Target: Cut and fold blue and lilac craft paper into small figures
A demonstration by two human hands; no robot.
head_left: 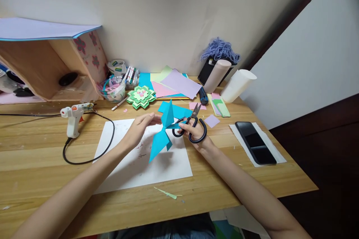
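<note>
A blue cut paper shape (160,142) with pointed, folded arms is held up over the white sheet. My right hand (198,132) pinches one of its arms between thumb and fingers, and also carries black-handled scissors (198,109) with blades pointing up and away. My left hand (143,125) is just left of the paper shape, fingers stretched toward it; the fingertips are partly hidden, and whether they touch it I cannot tell. Behind the shape lies another piece of blue paper (181,111).
A white glue gun (73,121) and its cord sit at left. Behind are a layered green paper flower (141,97), coloured sheets (182,82), a blue cutter (203,96) and white rolls (238,85). A phone (255,142) lies right, a green scrap (167,193) in front.
</note>
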